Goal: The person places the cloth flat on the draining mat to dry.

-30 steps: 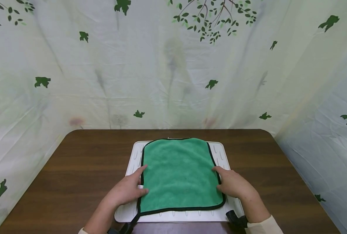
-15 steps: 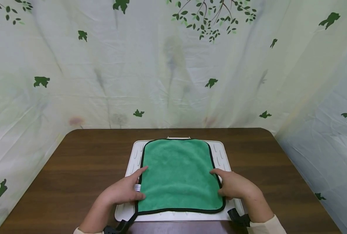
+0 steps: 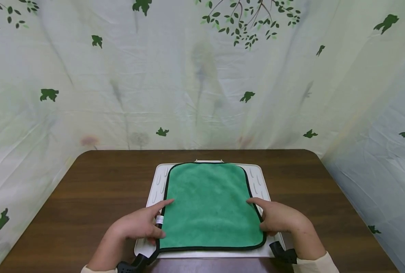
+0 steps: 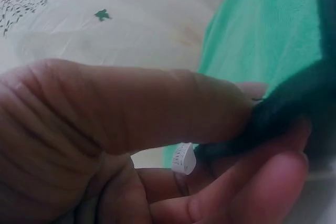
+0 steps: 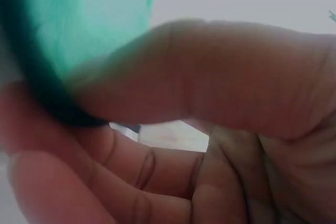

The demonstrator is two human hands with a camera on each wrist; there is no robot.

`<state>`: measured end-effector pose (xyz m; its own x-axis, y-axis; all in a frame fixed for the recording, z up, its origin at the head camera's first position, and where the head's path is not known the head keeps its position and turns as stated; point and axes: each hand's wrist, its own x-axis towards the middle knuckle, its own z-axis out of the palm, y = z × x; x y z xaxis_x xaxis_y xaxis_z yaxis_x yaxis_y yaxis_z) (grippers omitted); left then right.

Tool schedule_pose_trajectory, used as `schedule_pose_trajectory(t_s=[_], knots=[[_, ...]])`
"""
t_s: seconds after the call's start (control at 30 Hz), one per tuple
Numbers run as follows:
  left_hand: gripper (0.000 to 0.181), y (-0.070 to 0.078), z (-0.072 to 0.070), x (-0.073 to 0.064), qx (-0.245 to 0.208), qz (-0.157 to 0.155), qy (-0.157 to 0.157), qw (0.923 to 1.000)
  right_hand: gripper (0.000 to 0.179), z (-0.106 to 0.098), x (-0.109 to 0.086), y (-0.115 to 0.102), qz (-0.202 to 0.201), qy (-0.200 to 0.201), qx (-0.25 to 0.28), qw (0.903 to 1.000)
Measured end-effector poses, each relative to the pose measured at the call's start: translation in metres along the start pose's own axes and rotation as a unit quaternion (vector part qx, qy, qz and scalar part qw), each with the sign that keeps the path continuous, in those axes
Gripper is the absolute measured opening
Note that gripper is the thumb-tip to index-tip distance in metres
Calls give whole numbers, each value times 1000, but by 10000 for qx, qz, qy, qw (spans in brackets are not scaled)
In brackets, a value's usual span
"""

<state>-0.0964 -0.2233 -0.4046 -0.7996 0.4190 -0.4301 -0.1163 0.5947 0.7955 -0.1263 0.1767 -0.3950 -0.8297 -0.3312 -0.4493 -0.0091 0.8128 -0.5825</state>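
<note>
A green towel (image 3: pixel 209 204) with black edging lies spread over a white ribbed board (image 3: pixel 257 182). Along its left edge, my left hand (image 3: pixel 135 224) pinches the cloth, index finger extended over the top. The left wrist view shows the thumb on the black edging (image 4: pixel 268 111) with fingers beneath it. A small white tag (image 3: pixel 159 219) sticks out beside that thumb. At the opposite side my right hand (image 3: pixel 282 218) pinches the right edge; its thumb and fingers close on the edging in the right wrist view. Most of the board is hidden under the towel.
The board stands on a brown wooden table (image 3: pixel 110 182), reaching to its front edge. A pale curtain (image 3: pixel 130 76) with printed leaves hangs behind and around the table. Black wrist straps (image 3: pixel 284 253) are on both wrists.
Both hands have drawn slightly apart and toward the front, pulling the towel flatter and wider. The white tag and the board's back edge show more.
</note>
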Motion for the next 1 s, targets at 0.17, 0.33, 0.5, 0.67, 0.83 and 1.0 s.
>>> schedule_pose_trajectory(t_s=[0.17,0.33,0.5,0.67,0.83,1.0], knots=[[91,-4,-2,2,234,217,175,9993,79,-2,2,2,-90,-11,96,9999],[76,-14,5,17,26,530,677,9963,61,2,17,12,-626,500,232,9965],[69,-19,5,33,-864,454,1271,9871,47,2,47,25,-1136,1158,627,9848],[69,-17,-15,61,-2330,564,916,9665,45,-12,82,21,-1330,1260,1057,9774],[66,-8,-34,94,-2833,559,933,9528,43,-21,110,15,-1127,1512,1004,9769],[59,0,-40,103,-1364,545,1898,9708,43,-25,116,12,-1027,1736,821,9760]])
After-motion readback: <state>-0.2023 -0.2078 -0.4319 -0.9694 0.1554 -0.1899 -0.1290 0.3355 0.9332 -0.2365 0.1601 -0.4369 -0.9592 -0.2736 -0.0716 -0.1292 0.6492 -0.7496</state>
